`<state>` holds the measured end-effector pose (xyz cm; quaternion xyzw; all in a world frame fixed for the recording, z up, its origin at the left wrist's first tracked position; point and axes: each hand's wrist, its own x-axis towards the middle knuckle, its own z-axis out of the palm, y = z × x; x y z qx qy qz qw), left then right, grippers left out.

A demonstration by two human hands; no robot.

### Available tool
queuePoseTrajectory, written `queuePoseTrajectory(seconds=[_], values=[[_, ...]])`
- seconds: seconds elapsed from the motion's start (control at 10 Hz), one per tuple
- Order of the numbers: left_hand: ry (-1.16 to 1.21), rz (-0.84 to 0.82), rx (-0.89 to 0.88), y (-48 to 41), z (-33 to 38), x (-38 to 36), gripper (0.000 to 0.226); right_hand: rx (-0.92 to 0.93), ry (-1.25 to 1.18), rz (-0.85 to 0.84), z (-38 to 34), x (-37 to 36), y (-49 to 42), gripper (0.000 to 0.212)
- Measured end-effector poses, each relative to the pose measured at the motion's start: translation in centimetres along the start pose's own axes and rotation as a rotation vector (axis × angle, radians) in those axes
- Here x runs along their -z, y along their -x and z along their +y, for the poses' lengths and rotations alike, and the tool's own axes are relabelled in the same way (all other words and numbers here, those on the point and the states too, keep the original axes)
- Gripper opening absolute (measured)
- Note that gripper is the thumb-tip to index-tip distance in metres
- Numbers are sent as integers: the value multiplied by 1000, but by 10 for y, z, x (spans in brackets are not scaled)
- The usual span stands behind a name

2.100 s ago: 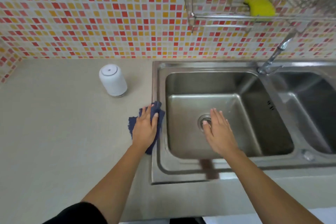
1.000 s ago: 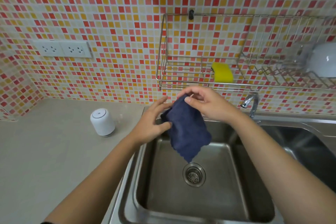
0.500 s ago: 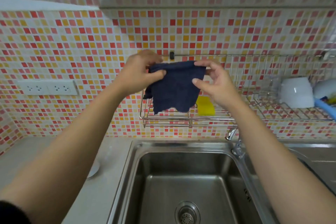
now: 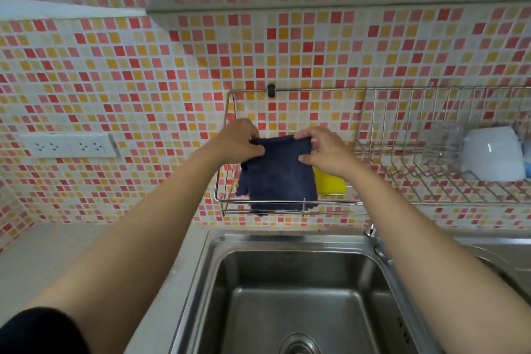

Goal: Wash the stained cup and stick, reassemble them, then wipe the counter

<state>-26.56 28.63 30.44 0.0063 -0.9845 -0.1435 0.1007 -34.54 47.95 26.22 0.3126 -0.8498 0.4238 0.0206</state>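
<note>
Tiled wall, wire rack [image 4: 287,204], dark cloth [image 4: 280,174] hanging below both hands' grip

Dark blue cloth [image 4: 277,175] hangs spread out, top corners pinched by left hand [image 4: 238,142] and right hand [image 4: 324,152]. Scalloped bottom edge (rumpled on the left) overlaps the wire rack [image 4: 344,202] front rail.

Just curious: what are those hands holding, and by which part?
A dark blue fabric cloth, held by its top edge: the left hand pinches the upper left corner, the right hand the upper right.
</note>
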Motion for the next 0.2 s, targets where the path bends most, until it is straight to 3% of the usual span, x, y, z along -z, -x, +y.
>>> queuePoseTrajectory(seconds=[0.1,0.2], values=[[-121,-72,28,-14,0,-28,16,-33,208,-79,19,-13,-11,47],[-124,42,111,-21,3,-42,46,-57,323,-34,27,-14,-22,51]])
